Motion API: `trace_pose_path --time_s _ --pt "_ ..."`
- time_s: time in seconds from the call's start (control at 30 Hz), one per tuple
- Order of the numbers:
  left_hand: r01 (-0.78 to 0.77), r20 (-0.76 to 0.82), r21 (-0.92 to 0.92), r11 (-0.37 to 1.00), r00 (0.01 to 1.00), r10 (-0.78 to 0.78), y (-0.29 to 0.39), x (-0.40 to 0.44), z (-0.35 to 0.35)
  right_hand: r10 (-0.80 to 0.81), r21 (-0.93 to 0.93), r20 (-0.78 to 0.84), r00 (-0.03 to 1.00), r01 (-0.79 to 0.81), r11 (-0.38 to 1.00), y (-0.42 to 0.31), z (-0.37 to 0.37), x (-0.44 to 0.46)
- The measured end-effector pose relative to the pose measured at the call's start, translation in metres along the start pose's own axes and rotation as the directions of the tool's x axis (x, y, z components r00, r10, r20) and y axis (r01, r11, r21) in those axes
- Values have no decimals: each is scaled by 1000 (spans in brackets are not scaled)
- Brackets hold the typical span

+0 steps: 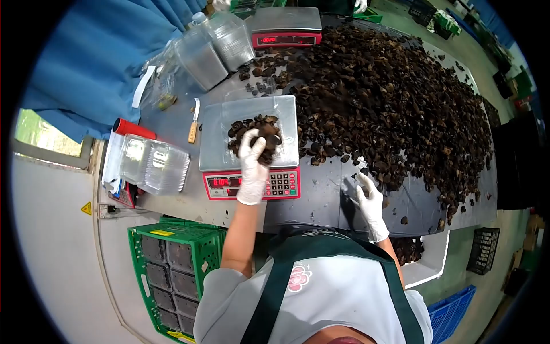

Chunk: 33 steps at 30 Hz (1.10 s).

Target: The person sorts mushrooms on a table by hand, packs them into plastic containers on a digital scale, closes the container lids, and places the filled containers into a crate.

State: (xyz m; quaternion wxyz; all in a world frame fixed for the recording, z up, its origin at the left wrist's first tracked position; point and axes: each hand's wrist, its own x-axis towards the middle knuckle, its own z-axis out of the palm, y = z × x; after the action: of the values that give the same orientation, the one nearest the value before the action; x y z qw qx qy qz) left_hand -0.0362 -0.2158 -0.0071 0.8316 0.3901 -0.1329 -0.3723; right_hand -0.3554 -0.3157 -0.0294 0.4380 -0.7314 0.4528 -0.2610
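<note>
My left hand (252,166), in a white glove, is over the scale (213,137), its fingers curled round dark mushroom pieces (270,136) that look like wood ear. Beneath them, more pieces lie in a clear plastic container (279,117) on the metal pan. Red digits glow on the scale's display, beside a keypad. My right hand (371,211), gloved too, hovers by the table's near edge with its fingers apart and nothing in them. Just beyond it spreads a large heap of the same dark mushrooms (395,109).
Left of the scale lie a knife (194,121), a red cylinder (133,128) and stacked clear containers (153,164). More containers (200,57) and a second scale (286,39) stand at the back. Below are a green crate (207,261) of packed boxes and a white bin (438,264). Another person's gloved hand (360,6) shows.
</note>
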Motion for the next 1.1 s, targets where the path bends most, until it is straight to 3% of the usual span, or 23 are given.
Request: trace_pose_path --time_s 0.07,0.1,0.13,0.17,0.23,0.27,0.3,0.4,0.43,0.5,0.57,0.63,0.67,0.7,0.77,0.9,1.0,1.1 --pt "-303 109 465 832 952 286 29 13 -2 10 -6 4 1000 -10 1000 -7 6 -1" --pt "-476 231 667 573 863 450 43 16 3 31 -9 6 1000 -31 999 -14 9 0" --pt "-544 367 789 286 790 491 54 21 2 51 -12 9 999 -51 999 -19 14 1" --pt "-505 380 823 259 829 410 55 26 -5 54 -14 9 999 -54 998 -21 19 3" --pt "-500 531 847 -180 777 339 54 32 -14 35 13 -8 999 -35 999 -20 31 7" --pt "-472 512 859 -197 800 313 53 34 -17 41 21 1 999 -41 999 -21 36 10" --pt "-471 511 860 -198 802 310 56 34 -16 45 22 2 999 -45 999 -23 40 12" --pt "-472 420 880 50 824 380 73 31 -10 -84 -59 -8 996 84 995 -31 53 24" --pt "-468 419 883 41 823 384 81 31 -11 -79 -52 -9 997 79 996 -25 60 29" --pt "-439 308 838 323 871 383 97 30 -14 -121 -91 -30 992 118 989 -22 73 41" --pt "-441 308 850 289 860 407 119 28 -20 80 -233 34 996 -70 970 -28 81 56" --pt "-386 209 835 392 882 423 124 33 -44 -104 -474 33 994 108 874 -17 97 71" --pt "-395 178 801 450 875 450 125 34 -56 -69 -550 55 996 88 830 -19 101 76" --pt "-267 30 788 555 917 398 127 33 -65 -81 -597 74 994 109 795 -19 107 82" --pt "-291 8 742 604 905 425 127 34 -91 -166 -668 104 981 192 719 -19 118 90" --pt "-207 -103 673 710 924 368 133 24 -112 -168 -723 217 961 275 634 -24 133 90" --pt "-139 -158 651 747 937 312 134 16 -111 -115 -694 244 963 256 673 -30 132 82" --pt "-159 -151 612 775 938 312 122 19 -113 -188 -616 205 961 276 738 -9 132 76"
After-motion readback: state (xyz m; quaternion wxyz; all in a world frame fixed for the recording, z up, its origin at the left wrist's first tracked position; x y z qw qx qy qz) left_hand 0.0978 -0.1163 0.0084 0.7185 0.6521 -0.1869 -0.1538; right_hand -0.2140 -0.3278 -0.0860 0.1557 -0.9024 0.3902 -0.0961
